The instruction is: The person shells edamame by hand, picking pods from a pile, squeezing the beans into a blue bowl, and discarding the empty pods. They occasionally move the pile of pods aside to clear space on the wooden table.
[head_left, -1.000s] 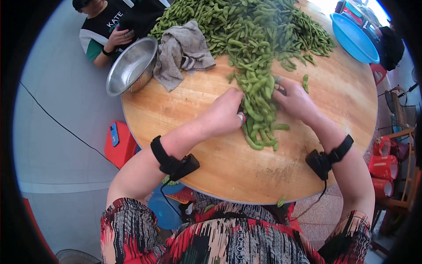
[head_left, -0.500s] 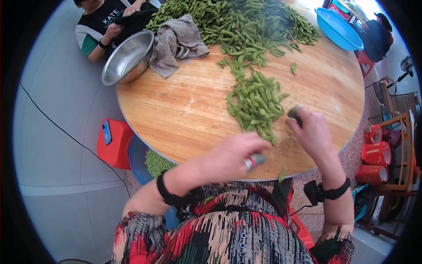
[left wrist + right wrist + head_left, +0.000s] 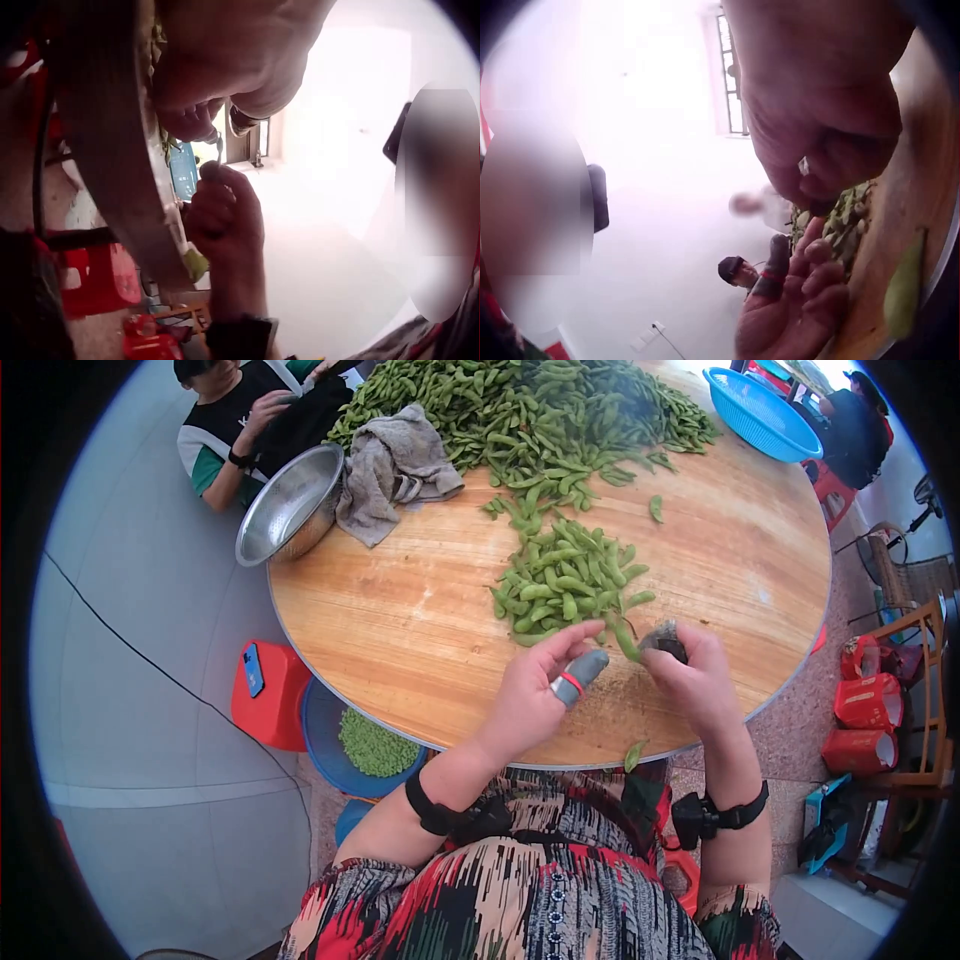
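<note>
Green edamame pods form a small pile (image 3: 570,575) on the round wooden table, with a far larger heap (image 3: 530,430) behind it. My right hand (image 3: 700,680) pinches one edamame pod (image 3: 622,638) at the near side of the small pile; a dark grey cover shows at its fingertips. Close by on the left, my left hand (image 3: 540,685) has its fingers loosely extended toward that pod. A grey cover with a red band sits on its thumb, which stands apart from the fingers in the right wrist view. One loose pod (image 3: 634,756) lies at the table's front edge.
A metal colander (image 3: 290,505) and a grey towel (image 3: 400,470) sit at the table's left. Back right is a blue basket (image 3: 765,415). Below the left edge stand a blue basin (image 3: 318,730) of shelled beans and a red stool (image 3: 270,705). Another person (image 3: 225,420) is beyond the colander.
Both hands have left the pods they were drawing nearer, which now form a separate small pile. My left hand swung toward me, then back up; my right hand now holds a single pod.
</note>
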A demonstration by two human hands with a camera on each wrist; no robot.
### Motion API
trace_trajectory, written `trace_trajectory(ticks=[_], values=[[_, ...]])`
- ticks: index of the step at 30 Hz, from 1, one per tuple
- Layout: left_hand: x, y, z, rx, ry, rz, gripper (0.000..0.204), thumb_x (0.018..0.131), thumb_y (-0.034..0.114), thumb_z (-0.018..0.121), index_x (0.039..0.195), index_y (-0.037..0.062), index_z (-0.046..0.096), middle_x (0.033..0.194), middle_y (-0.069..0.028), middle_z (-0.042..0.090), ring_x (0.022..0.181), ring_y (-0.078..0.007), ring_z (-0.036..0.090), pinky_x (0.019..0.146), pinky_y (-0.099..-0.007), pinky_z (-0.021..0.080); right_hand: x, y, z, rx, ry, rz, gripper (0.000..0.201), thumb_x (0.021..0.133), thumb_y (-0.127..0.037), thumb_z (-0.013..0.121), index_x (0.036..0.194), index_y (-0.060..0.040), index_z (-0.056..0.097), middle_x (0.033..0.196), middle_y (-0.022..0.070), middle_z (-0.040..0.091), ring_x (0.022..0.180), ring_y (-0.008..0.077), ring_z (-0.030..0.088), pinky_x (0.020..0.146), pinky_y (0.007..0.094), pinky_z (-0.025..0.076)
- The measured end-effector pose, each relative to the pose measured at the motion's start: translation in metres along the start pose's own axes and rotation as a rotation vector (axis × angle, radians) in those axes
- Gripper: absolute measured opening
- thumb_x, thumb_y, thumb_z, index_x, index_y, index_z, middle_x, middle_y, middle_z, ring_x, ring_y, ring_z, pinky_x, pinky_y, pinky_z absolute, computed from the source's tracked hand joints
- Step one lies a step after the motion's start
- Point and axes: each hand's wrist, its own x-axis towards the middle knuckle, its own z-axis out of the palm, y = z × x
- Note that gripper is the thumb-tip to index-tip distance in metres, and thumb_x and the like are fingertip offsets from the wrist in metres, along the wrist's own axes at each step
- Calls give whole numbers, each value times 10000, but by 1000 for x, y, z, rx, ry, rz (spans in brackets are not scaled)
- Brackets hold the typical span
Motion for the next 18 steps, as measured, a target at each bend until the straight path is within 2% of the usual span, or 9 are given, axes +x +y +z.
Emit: trace_trajectory(ticks=[1, 3, 5, 7, 9, 10, 11, 13, 18], values=[[1, 2, -1, -336, -40, -145, 241, 859, 104, 564, 1090, 37, 578, 806, 23, 541, 655, -40, 482, 554, -169, 377, -3, -3, -2, 4, -2, 2, 115, 782, -129, 560, 763, -18, 539, 593, 25, 534, 509, 175, 521, 479, 302, 407], [3, 8, -2, -393, -91, -183, 231, 860, 122, 568, 1076, 44, 587, 805, 21, 552, 641, -36, 470, 540, -166, 360, -7, -9, -5, 541, -317, 281, 88, 780, -112, 547, 811, -30, 550, 598, -57, 453, 530, 71, 440, 489, 229, 369], [6, 9, -3, -448, -144, -218, 222, 860, 139, 571, 1062, 51, 595, 803, 18, 563, 627, -31, 458, 527, -163, 344, -6, -5, -3, 557, -365, 275, 106, 802, -132, 544, 837, -32, 551, 603, -57, 445, 537, 58, 423, 495, 216, 359], [5, 3, -5, -465, -155, -148, 176, 841, 131, 599, 998, 54, 614, 817, 13, 587, 637, -28, 470, 530, -163, 356, -9, -8, 4, 573, -413, 273, 124, 825, -153, 541, 862, -35, 552, 607, -58, 436, 543, 46, 405, 501, 202, 348], [3, -1, -4, -488, -74, -83, 153, 830, 123, 611, 967, 56, 619, 823, 12, 595, 653, -30, 487, 548, -164, 373, -17, -17, 20, 290, -219, -17, 172, 875, -204, 519, 862, -34, 541, 633, -52, 432, 550, 36, 378, 497, 187, 326], [2, -3, -4, -509, 5, -16, 131, 819, 116, 622, 936, 57, 623, 828, 11, 603, 669, -32, 504, 566, -164, 390, -22, -21, 23, 406, -259, 14, 226, 926, -233, 454, 840, -36, 521, 652, -44, 440, 553, 44, 390, 493, 189, 323], [0, -4, -2, -509, 10, -19, 131, 819, 116, 622, 936, 57, 623, 828, 11, 603, 669, -32, 504, 566, -164, 390, -24, -19, 24, 408, -264, 18, 226, 926, -233, 454, 840, -36, 521, 652, -44, 440, 553, 44, 390, 493, 189, 323], [-2, -1, 0, -361, 108, 78, 97, 819, 71, 621, 909, 42, 639, 810, 19, 607, 722, -41, 519, 650, -186, 413, -28, -15, 25, 450, -416, -6, 227, 944, -215, 411, 843, -39, 514, 646, -39, 436, 557, 46, 393, 491, 192, 320], [-6, -6, -1, -347, 149, 97, 80, 820, 64, 616, 892, 36, 639, 788, 18, 605, 739, -48, 531, 681, -200, 428, -30, -15, 31, 580, -455, 90, 226, 948, -202, 397, 822, -44, 497, 630, -42, 440, 539, 36, 385, 480, 187, 309]])
